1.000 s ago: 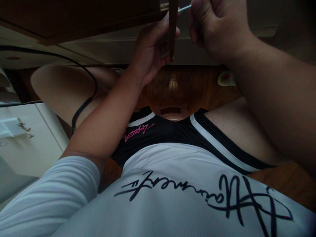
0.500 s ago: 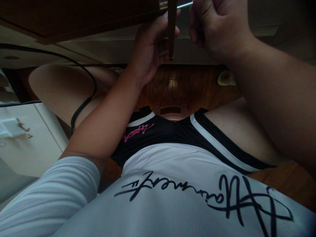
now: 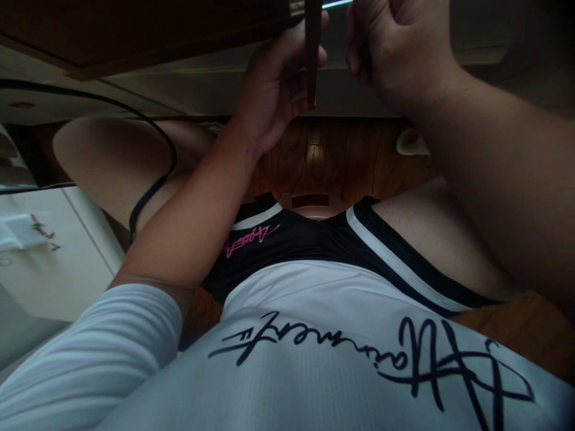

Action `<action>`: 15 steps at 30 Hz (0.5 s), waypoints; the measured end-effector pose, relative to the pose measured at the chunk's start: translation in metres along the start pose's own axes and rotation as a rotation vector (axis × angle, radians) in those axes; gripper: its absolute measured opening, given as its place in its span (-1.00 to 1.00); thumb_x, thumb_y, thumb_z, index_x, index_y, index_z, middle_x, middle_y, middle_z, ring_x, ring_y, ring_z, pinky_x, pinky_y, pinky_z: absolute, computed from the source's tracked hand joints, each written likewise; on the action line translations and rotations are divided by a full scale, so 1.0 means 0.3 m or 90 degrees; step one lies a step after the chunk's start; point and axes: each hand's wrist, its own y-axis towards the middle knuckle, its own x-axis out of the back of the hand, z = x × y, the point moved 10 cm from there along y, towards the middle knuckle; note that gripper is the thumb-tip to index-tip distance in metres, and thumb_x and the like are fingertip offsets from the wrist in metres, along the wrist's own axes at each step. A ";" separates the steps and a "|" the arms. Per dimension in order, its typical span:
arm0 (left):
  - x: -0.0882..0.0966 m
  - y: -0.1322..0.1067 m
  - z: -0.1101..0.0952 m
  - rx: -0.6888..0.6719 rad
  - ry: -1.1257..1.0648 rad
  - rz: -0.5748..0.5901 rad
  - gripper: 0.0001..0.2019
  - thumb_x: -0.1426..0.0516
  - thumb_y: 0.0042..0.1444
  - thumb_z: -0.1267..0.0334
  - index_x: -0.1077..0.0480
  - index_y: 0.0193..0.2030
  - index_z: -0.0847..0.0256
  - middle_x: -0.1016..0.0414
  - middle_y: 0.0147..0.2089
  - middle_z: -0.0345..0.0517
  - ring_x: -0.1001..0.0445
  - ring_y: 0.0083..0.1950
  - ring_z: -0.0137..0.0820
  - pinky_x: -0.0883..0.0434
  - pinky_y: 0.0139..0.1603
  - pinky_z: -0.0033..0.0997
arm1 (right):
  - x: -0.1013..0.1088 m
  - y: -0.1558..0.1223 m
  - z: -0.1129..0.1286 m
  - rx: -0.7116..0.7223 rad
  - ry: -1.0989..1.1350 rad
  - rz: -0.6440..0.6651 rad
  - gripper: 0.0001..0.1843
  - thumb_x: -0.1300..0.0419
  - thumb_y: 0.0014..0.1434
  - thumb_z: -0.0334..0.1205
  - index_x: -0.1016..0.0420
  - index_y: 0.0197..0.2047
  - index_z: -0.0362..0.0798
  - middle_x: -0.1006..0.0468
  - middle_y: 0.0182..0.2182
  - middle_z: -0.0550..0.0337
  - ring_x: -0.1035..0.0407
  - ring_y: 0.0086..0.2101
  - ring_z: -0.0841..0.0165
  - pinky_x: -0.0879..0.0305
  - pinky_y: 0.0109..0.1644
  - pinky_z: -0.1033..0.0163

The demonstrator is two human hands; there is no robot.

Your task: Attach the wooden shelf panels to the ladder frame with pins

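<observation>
My left hand (image 3: 281, 75) reaches up at the top middle, its fingers curled round the edge of a narrow brown wooden board (image 3: 312, 66) that hangs downward. Some fingertips show on the board's far side. To the right of the board is my right hand (image 3: 390, 51), closed, with its fingers folded in. A thin, bright, pale strip (image 3: 336, 4) runs between the board and my right hand at the top edge of the view. What my right fingers hold is hidden.
A dark wooden underside (image 3: 148, 36) fills the upper left. One black cable (image 3: 168, 143) hangs over my left thigh. Below are a wooden floor (image 3: 296, 155), a brownish plastic seat edge (image 3: 312, 205) and a pale object (image 3: 411, 142). A white cabinet (image 3: 58, 257) stands left.
The bright strip has shifted slightly upward at the top edge. Both hands and the board stay almost where they were.
</observation>
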 end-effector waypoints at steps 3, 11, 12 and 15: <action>-0.004 -0.004 0.005 0.025 -0.010 -0.007 -0.72 0.06 0.40 0.28 -0.48 -0.11 0.18 -0.50 -0.33 -0.32 -0.47 -0.39 -0.57 -0.39 -0.42 -0.56 | -0.007 -0.003 0.002 -0.012 0.013 0.004 -0.43 -0.12 0.16 0.25 -0.35 -0.56 -0.10 -0.22 -0.70 0.38 -0.15 -0.71 0.58 0.10 -0.64 0.33; -0.014 -0.018 0.019 0.091 -0.033 -0.026 -0.70 0.09 0.42 0.24 -0.46 -0.17 0.10 -0.52 -0.33 -0.34 -0.44 -0.41 -0.55 -0.37 -0.45 -0.53 | -0.010 -0.003 -0.012 -0.020 0.036 -0.009 -0.46 -0.15 0.14 0.25 -0.35 -0.51 -0.10 -0.27 -0.69 0.38 -0.15 -0.72 0.56 0.11 -0.68 0.31; -0.011 -0.016 0.023 0.095 -0.037 -0.029 -0.69 0.10 0.42 0.24 -0.46 -0.18 0.10 -0.52 -0.34 -0.34 -0.43 -0.42 -0.55 -0.37 -0.45 -0.52 | -0.010 -0.002 -0.013 -0.017 0.035 -0.010 -0.46 -0.15 0.16 0.24 -0.35 -0.51 -0.10 -0.27 -0.69 0.38 -0.14 -0.72 0.56 0.11 -0.67 0.31; -0.002 -0.008 0.027 0.086 -0.053 -0.034 -0.69 0.09 0.41 0.23 -0.46 -0.20 0.10 -0.53 -0.34 -0.33 -0.43 -0.40 -0.52 -0.38 -0.43 -0.49 | -0.013 0.000 -0.014 -0.008 0.045 0.002 -0.46 -0.17 0.16 0.25 -0.34 -0.52 -0.08 -0.27 -0.70 0.37 -0.13 -0.72 0.56 0.10 -0.66 0.32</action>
